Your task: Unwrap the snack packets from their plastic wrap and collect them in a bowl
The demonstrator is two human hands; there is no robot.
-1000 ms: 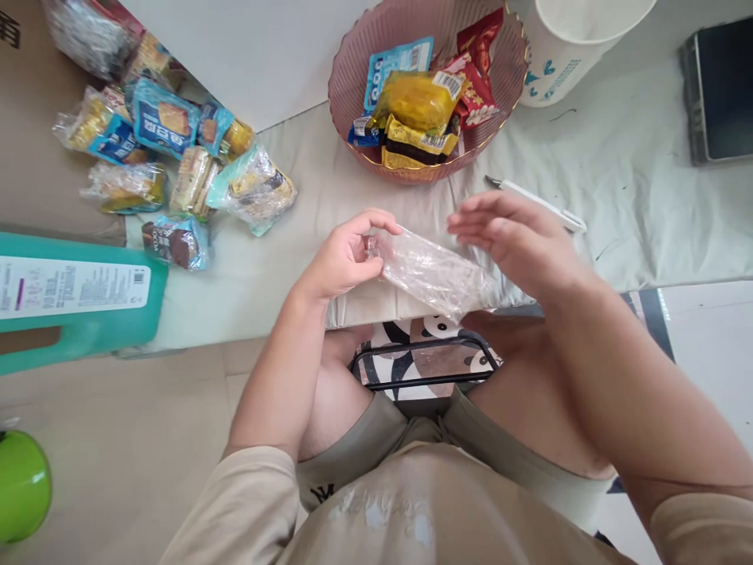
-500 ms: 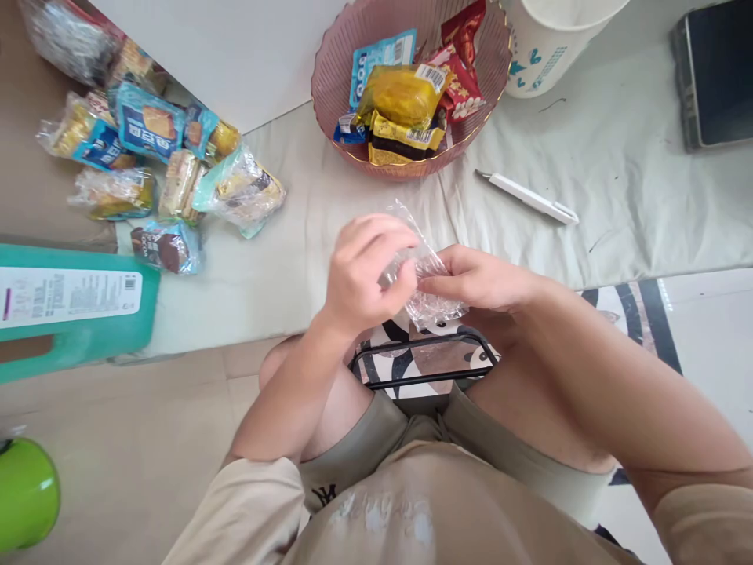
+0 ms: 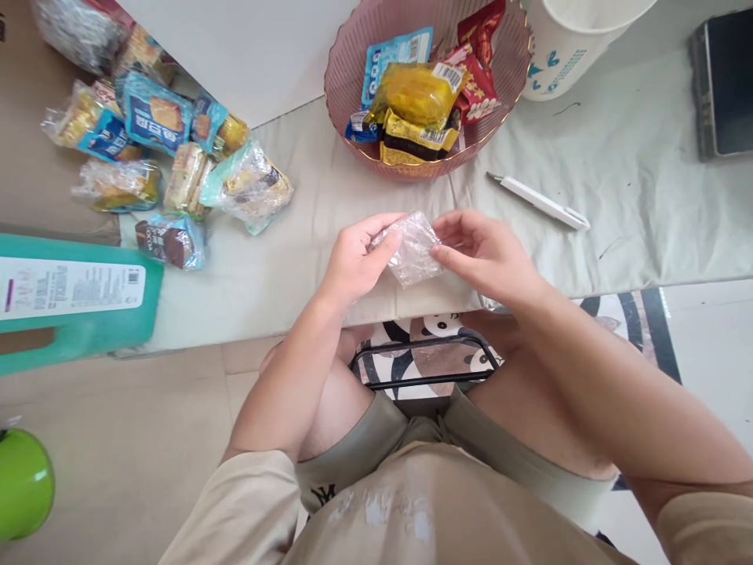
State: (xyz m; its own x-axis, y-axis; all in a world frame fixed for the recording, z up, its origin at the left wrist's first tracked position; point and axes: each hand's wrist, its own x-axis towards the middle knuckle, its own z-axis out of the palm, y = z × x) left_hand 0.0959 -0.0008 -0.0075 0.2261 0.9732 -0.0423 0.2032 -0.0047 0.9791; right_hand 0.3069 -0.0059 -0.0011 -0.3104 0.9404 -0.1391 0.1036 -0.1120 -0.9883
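Between my hands is a crinkled piece of clear plastic film, folded into a rough square above the cloth's front edge. My left hand grips its left side, thumb on top and fingers behind. At the right edge, my right hand pinches the film between thumb and curled fingers. Whether anything lies inside the film I cannot tell. Beyond my hands stands a pink ribbed bowl with several wrapped snacks, among them a yellow packet and a red packet.
Film-wrapped snacks lie piled at the left, above a teal jug. Right of the bowl are a white paper cup, a white pen and a dark-screened device. A green bin stands on the floor.
The plastic film has moved slightly up and lies flatter and squarer. My left hand has turned from over the film to its left side; my right hand has risen along the right edge.
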